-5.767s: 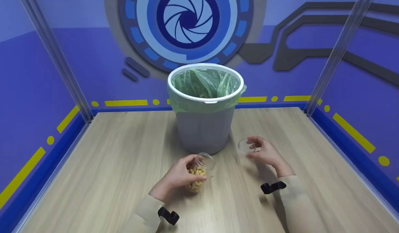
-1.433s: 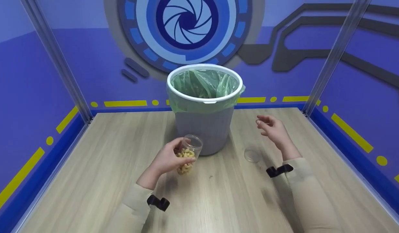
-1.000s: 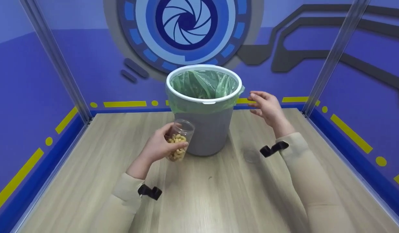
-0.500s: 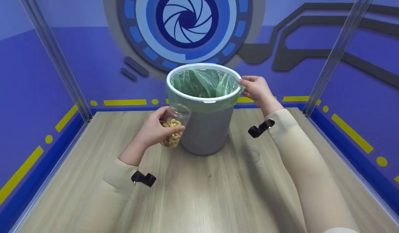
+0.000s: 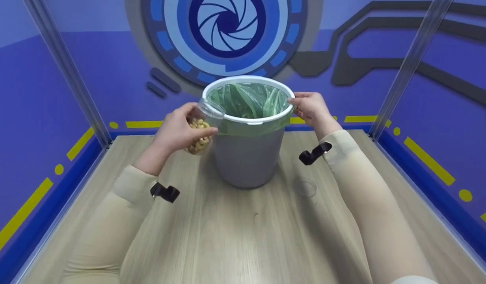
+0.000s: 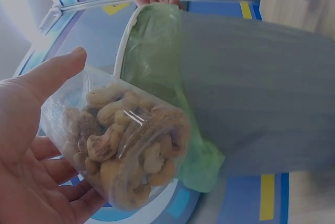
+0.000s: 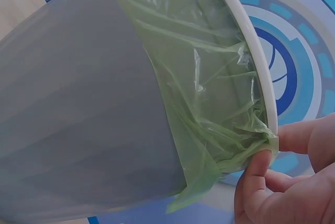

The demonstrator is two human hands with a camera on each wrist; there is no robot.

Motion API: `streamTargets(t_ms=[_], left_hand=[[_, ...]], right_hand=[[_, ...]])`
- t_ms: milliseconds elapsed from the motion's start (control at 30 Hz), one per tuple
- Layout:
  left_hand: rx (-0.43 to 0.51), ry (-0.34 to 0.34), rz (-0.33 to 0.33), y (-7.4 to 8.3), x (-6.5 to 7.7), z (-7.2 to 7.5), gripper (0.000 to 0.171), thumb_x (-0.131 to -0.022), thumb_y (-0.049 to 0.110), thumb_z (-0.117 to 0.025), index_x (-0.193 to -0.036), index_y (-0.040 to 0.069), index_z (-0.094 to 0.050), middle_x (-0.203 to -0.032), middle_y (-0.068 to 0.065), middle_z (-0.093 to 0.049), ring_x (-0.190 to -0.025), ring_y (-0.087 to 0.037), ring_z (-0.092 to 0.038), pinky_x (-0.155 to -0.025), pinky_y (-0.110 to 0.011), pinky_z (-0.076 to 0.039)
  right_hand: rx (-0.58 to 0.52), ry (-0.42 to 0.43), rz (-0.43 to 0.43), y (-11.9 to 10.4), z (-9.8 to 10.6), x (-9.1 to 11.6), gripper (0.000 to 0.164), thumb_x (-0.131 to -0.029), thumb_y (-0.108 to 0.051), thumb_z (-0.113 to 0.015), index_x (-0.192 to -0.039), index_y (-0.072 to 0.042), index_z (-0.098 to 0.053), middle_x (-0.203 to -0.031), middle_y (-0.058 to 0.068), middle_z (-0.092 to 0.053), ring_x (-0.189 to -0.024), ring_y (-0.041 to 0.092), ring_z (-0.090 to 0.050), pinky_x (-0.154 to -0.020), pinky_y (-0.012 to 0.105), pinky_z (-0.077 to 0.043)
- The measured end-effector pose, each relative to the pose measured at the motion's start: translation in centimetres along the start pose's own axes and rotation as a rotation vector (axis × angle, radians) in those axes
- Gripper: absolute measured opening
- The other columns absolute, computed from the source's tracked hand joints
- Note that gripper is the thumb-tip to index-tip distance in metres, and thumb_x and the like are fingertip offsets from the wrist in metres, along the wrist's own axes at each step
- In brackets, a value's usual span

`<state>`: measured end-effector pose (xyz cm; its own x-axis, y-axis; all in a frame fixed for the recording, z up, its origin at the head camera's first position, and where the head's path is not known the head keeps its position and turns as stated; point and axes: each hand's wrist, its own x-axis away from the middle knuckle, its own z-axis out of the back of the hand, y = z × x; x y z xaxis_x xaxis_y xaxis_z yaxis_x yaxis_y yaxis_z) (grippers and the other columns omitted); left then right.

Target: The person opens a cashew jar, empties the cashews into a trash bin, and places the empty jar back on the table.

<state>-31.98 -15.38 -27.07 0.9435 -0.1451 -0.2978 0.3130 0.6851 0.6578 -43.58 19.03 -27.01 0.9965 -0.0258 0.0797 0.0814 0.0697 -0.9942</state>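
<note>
A clear plastic jar of cashews is in my left hand, thumb on the near side and fingers around the far side. Its mouth has no lid and leans toward the left rim of the trash can. Through the clear wall, the cashews fill the lower part of the jar. My right hand pinches the can's right rim between thumb and fingers. In the right wrist view, the green bag is bunched at those fingertips.
The grey can has a white rim and stands near the back of the wooden table. A clear round lid lies right of its base. Blue printed panels enclose the back and sides.
The right hand put the lid on the table, then moved up to the can's rim and took hold. My left hand raised the jar of cashews from the table to rim height, leftward.
</note>
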Motion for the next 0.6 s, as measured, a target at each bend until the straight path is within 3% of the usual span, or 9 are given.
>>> streamTargets(t_ms=[133, 333, 600], left_hand=[[-0.069, 0.008, 0.014, 0.9, -1.3, 1.3, 0.064, -0.079, 0.046, -0.086, -0.125, 0.009, -0.060, -0.120, -0.013, -0.066, -0.108, -0.029, -0.060, -0.092, -0.046, -0.051], [-0.155, -0.035, 0.068, 2.1, -3.2, 2.5, 0.073, -0.083, 0.045, -0.084, -0.139, 0.009, -0.053, -0.134, -0.013, -0.063, -0.120, -0.031, -0.060, -0.102, -0.050, -0.051], [-0.267, -0.051, 0.084, 3.4, -4.9, 3.2, 0.078, -0.085, 0.045, -0.082, -0.146, 0.011, -0.048, -0.136, -0.012, -0.060, -0.115, -0.030, -0.056, -0.101, -0.048, -0.051]], right_hand=[[-0.021, -0.003, 0.003, 0.0, -0.1, -0.1, 0.050, -0.101, -0.007, -0.061, -0.149, 0.002, -0.050, -0.146, 0.018, -0.056, -0.099, 0.014, -0.062, -0.072, 0.014, -0.053], [-0.006, 0.005, -0.001, 0.1, -0.3, -0.1, 0.049, -0.102, -0.009, -0.061, -0.149, 0.000, -0.051, -0.147, 0.017, -0.057, -0.104, 0.016, -0.062, -0.073, 0.014, -0.054], [-0.003, 0.020, -0.009, 0.1, -0.2, 0.0, 0.049, -0.102, -0.010, -0.061, -0.149, 0.000, -0.050, -0.146, 0.015, -0.057, -0.103, 0.015, -0.061, -0.074, 0.015, -0.053]])
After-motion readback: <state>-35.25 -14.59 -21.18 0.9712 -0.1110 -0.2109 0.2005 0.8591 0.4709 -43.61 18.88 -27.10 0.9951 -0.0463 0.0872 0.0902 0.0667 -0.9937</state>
